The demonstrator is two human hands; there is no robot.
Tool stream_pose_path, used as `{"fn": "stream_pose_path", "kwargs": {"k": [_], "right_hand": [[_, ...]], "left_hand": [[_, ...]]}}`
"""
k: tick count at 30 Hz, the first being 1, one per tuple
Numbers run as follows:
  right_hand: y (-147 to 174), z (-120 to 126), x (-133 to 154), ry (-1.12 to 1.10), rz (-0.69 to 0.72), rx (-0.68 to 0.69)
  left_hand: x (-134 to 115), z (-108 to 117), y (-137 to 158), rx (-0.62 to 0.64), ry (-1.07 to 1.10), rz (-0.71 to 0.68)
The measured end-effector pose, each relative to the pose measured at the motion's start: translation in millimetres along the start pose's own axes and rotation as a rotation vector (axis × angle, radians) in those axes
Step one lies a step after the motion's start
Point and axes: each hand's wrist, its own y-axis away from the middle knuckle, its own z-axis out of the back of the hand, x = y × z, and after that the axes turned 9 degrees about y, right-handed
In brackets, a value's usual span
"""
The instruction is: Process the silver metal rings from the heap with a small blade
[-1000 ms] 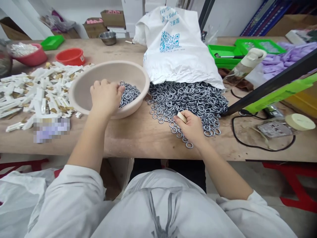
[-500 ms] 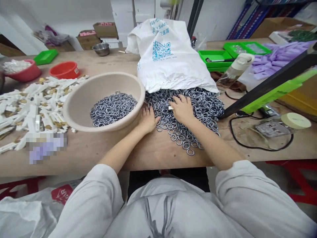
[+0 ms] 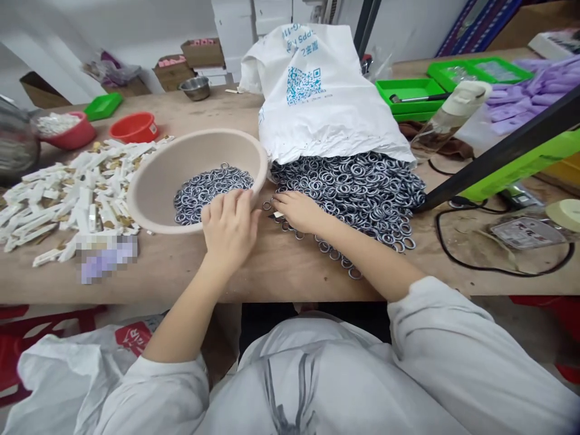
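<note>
My left hand point(image 3: 230, 229) is closed over the near right rim of a beige plastic bowl point(image 3: 151, 163), its fingers bent inward and its thumb outside. Dark metallic rings point(image 3: 203, 187) lie heaped in the bowl. My right hand point(image 3: 299, 211) rests just right of the bowl, at the left edge of a larger ring pile point(image 3: 362, 193). A small white piece with a dark end point(image 3: 278, 214) shows under its closed fingers. One loose ring point(image 3: 267, 205) lies by those fingertips. The large pile spreads from the mouth of a white sack point(image 3: 335, 115).
White strips point(image 3: 86, 205) cover the table's left side, with a red bowl point(image 3: 133, 127) behind them. Green trays point(image 3: 403, 90), a clear bottle point(image 3: 457, 109) and a slanted black post point(image 3: 498, 145) stand at the right. A black cable point(image 3: 453, 254) loops there.
My left hand has moved from the pile's edge left onto the bowl's rim. My right hand has slid left from the pile's middle to its edge beside the bowl.
</note>
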Motion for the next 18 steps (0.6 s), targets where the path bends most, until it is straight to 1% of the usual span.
{"fn": "stream_pose_path", "kwargs": {"k": [2, 4, 5, 7, 10, 11, 13, 15, 16, 17, 18], "right_hand": [[-15.0, -4.9, 7.1, -0.014, 0.027, 0.052], [-16.7, -7.7, 10.2, -0.027, 0.053, 0.08], [-12.3, -7.9, 10.6, -0.032, 0.073, 0.086], [5.4, -6.3, 10.0, -0.039, 0.119, 0.096], [45.4, -0.4, 6.3, -0.051, 0.169, 0.087], [60.0, 2.4, 4.6, -0.072, 0.167, 0.058], [88.2, 9.8, 2.0, -0.159, 0.093, -0.057], [112.8, 19.0, 2.7, -0.317, 0.013, -0.19], [123.3, 23.6, 5.2, -0.393, -0.057, -0.257], [132.5, 27.8, 9.3, -0.47, -0.126, -0.315], [140.5, 31.0, 14.8, -0.542, -0.197, -0.38]], "left_hand": [[6.8, 0.6, -0.4, 0.08, -0.035, 0.124], [13.5, 1.5, 1.3, 0.198, -0.032, 0.175], [16.2, 2.8, 3.8, 0.231, -0.028, 0.178], [18.6, 7.2, 12.2, 0.242, -0.007, 0.167], [11.7, 16.1, 30.5, 0.18, 0.053, 0.14], [6.0, 18.4, 37.0, 0.137, 0.08, 0.127], [-10.0, 19.0, 48.6, -0.013, 0.128, 0.093], [-29.2, 11.1, 57.4, -0.16, 0.201, 0.022], [-38.0, 3.2, 60.2, -0.144, 0.254, -0.044], [-45.2, -7.0, 61.7, -0.05, 0.313, -0.116], [-50.2, -19.0, 62.0, 0.106, 0.335, -0.147]]}}
